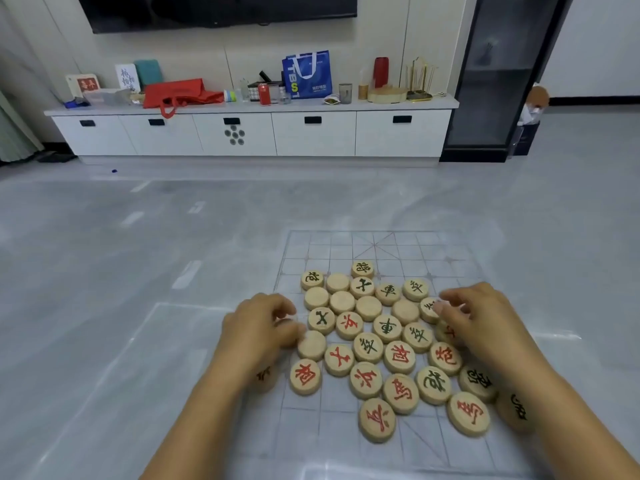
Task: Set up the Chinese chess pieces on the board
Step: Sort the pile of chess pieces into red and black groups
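Wooden pieces (368,347) clustered on clear board (433,251); left hand (258,327) pinches edge piece (285,323), right hand (481,320) loosely curled, fingertips (438,308) touching pieces.

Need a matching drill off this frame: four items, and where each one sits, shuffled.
Things:
1. left hand
2. right hand
3. blue bag
4. board

Places:
a. on the white cabinet
b. flat on the floor
c. right edge of the pile of pieces
d. left edge of that pile

Pairs: 1-d, 2-c, 3-a, 4-b
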A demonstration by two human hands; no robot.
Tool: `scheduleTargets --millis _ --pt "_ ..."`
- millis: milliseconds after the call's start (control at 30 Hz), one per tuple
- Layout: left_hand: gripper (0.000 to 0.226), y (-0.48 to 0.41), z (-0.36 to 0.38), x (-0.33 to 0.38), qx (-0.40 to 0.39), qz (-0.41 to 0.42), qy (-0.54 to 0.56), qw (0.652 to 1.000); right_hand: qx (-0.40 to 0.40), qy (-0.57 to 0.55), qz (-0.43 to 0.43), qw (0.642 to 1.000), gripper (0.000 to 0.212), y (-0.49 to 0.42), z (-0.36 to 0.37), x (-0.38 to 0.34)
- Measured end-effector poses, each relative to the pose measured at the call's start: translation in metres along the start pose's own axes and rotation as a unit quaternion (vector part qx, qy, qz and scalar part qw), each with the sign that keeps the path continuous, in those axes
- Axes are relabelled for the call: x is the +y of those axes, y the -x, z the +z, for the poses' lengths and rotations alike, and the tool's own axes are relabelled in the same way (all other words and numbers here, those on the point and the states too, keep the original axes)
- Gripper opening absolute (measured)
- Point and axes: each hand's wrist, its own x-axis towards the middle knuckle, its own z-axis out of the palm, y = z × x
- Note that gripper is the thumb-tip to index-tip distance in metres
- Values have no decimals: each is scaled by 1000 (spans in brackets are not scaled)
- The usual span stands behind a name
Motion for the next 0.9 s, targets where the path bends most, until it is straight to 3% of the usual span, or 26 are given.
scheduleTargets --millis 233,367,467,633,900 --pt "50 -9 -7 -8 -84 3 20 996 -15 117 -70 990 37 -2 18 -15" --pt "44 -12 -9 -7 -109 18 -15 994 -46 104 -52 992 36 -6 19 -17" --pt "41 -13 -9 -7 -117 21 -34 992 -22 30 -61 997 22 -6 19 -19" --pt "40 -11 -1 1 -120 56 -78 988 34 26 -146 988 19 1 18 -13" --pt "26 -10 5 -1 -109 62 0 992 -77 91 -199 973 23 -1 -3 -9"
